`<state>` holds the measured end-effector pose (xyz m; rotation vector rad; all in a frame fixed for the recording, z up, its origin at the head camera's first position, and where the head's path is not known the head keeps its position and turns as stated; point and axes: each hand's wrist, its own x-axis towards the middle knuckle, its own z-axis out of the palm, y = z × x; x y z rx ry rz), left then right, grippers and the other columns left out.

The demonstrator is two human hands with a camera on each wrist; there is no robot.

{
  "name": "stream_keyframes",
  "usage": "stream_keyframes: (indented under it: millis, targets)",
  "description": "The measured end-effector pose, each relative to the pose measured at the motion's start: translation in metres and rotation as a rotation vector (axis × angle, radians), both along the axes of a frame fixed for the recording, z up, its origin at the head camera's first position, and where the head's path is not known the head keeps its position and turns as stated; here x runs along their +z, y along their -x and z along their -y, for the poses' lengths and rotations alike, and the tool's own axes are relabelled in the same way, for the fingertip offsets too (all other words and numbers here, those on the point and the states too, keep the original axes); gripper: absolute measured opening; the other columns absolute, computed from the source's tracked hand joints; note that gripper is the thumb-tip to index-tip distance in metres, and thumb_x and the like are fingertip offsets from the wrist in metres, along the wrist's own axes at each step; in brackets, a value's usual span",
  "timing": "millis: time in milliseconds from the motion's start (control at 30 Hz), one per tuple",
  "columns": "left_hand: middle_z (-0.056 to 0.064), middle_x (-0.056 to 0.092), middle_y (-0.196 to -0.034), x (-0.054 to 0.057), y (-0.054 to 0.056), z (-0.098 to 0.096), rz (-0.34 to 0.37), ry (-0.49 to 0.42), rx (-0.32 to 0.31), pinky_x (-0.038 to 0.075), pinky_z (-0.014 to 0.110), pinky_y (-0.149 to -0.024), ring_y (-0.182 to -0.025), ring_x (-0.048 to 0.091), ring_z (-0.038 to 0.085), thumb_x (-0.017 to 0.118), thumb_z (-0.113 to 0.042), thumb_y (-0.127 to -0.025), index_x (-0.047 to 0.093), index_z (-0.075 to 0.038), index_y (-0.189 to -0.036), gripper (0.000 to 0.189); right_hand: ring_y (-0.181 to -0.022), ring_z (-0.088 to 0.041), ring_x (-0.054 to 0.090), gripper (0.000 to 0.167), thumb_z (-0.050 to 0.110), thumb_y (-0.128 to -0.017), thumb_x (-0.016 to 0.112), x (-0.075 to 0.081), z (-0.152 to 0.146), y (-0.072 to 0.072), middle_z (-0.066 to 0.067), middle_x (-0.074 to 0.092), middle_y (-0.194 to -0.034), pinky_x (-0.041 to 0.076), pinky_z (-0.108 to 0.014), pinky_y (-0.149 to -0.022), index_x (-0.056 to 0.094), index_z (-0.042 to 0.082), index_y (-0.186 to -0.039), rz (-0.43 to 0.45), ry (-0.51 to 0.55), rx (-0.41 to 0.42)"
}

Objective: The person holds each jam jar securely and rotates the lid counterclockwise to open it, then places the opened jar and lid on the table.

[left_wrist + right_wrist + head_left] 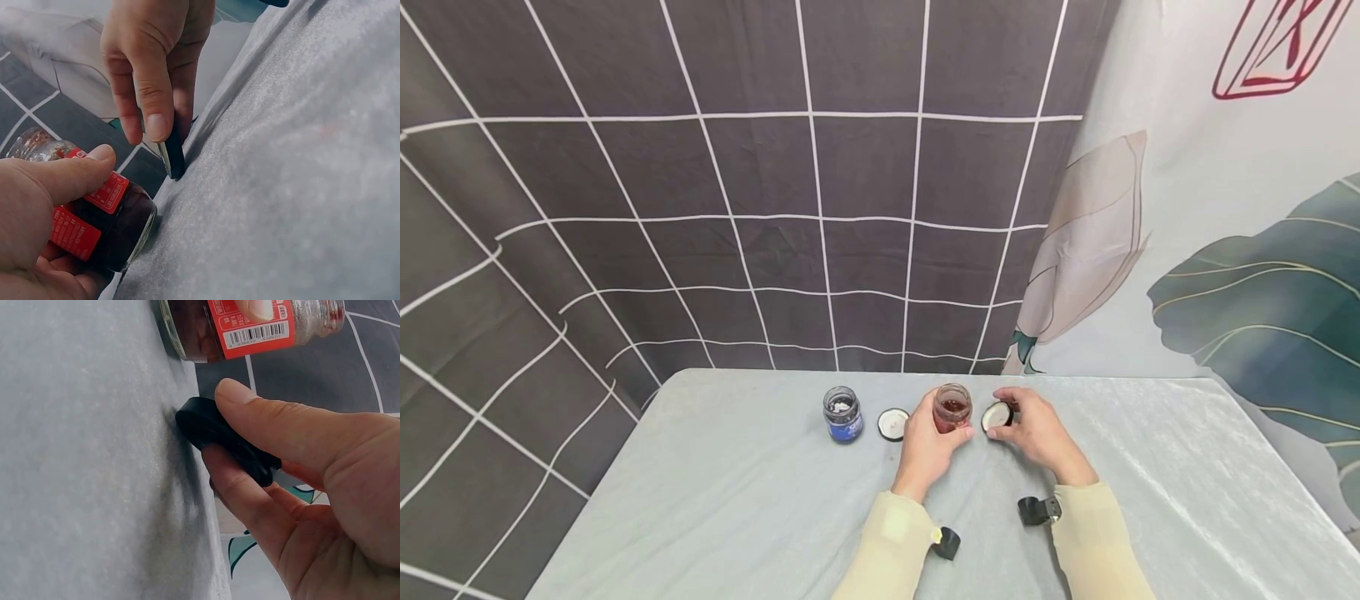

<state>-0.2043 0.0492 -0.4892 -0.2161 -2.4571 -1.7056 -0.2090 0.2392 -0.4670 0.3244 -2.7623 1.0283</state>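
Observation:
My left hand (pixel 925 443) grips an open glass jar (pixel 952 407) with a red label and dark red contents, its thumb lying across the label in the left wrist view. The jar's base is right at the cloth. To its right, my right hand (pixel 1037 429) pinches a black jar lid (pixel 222 437) between thumb and fingers. The lid is tilted, one edge down at the cloth, and its white inside (pixel 996 417) faces up in the head view. Left of the left hand, another lid (pixel 892 424) lies with its white inside up. Beyond it stands an open blue-labelled jar (pixel 843 414).
A table with a pale grey cloth (pixel 737 500) carries everything. Behind it hangs a dark curtain with a white grid (pixel 865 167), and a leaf-patterned white curtain (pixel 1187 192) on the right. Each wrist wears a small black camera (pixel 1036 510).

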Motion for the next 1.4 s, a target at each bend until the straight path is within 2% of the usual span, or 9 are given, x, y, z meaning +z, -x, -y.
stream_keyframes:
  millis: [167,400,500,767,1033,1400]
  targets:
    - [0.006,0.068,-0.122,-0.0015,0.0001,0.0001,-0.006,0.008,0.002,0.046,0.04,-0.102,-0.115,0.062,0.021,0.088,-0.013,-0.075,0.058,-0.007,-0.135,0.068,-0.096,-0.038,0.064,0.055,0.004,-0.07,0.087,-0.0012,-0.0014,0.0,-0.024,0.065,-0.109,0.05,-0.054,-0.087,0.062,-0.011,-0.117,0.032,-0.013,0.009]
    - [0.006,0.068,-0.124,-0.0033,0.0016,-0.0007,0.034,0.0,0.001,0.045,0.038,-0.104,-0.117,0.062,0.019,0.088,-0.012,-0.076,0.057,-0.008,-0.137,0.068,-0.098,-0.035,0.064,0.056,0.006,-0.073,0.087,0.0004,-0.002,0.0001,-0.022,0.066,-0.111,0.05,-0.053,-0.089,0.062,-0.009,-0.12,0.091,-0.028,0.001]
    - [0.006,0.068,-0.123,-0.0036,0.0018,-0.0007,0.026,0.008,0.004,0.046,0.038,-0.103,-0.116,0.062,0.019,0.088,-0.012,-0.076,0.057,-0.007,-0.136,0.068,-0.1,-0.036,0.063,0.056,0.006,-0.073,0.087,0.0001,-0.0022,0.0005,-0.022,0.065,-0.111,0.049,-0.053,-0.09,0.062,-0.009,-0.12,0.1,-0.035,0.0]
    - [0.007,0.067,-0.124,-0.0034,0.0022,-0.0008,0.024,0.009,0.007,0.046,0.041,-0.104,-0.117,0.062,0.023,0.088,-0.013,-0.076,0.056,-0.006,-0.136,0.069,-0.104,-0.04,0.061,0.054,0.004,-0.072,0.086,-0.0007,-0.0038,0.0004,-0.023,0.065,-0.11,0.047,-0.056,-0.092,0.063,-0.009,-0.118,0.071,-0.074,0.001]
    - [0.008,0.067,-0.124,-0.0047,0.0035,-0.0015,0.022,0.04,0.018,0.046,0.041,-0.103,-0.117,0.062,0.023,0.089,-0.015,-0.075,0.056,-0.006,-0.137,0.071,-0.094,-0.033,0.062,0.053,0.004,-0.072,0.085,-0.0017,-0.0039,-0.0001,-0.021,0.067,-0.107,0.049,-0.052,-0.085,0.063,-0.009,-0.119,0.06,-0.111,0.011]
    - [0.009,0.068,-0.124,-0.0071,0.0033,-0.0021,-0.003,0.06,0.025,0.047,0.042,-0.102,-0.116,0.063,0.024,0.089,-0.017,-0.075,0.055,-0.005,-0.138,0.073,-0.092,-0.031,0.061,0.05,0.004,-0.075,0.084,-0.0026,-0.0045,-0.0007,-0.019,0.067,-0.104,0.049,-0.051,-0.083,0.063,-0.009,-0.119,0.064,-0.128,0.02]
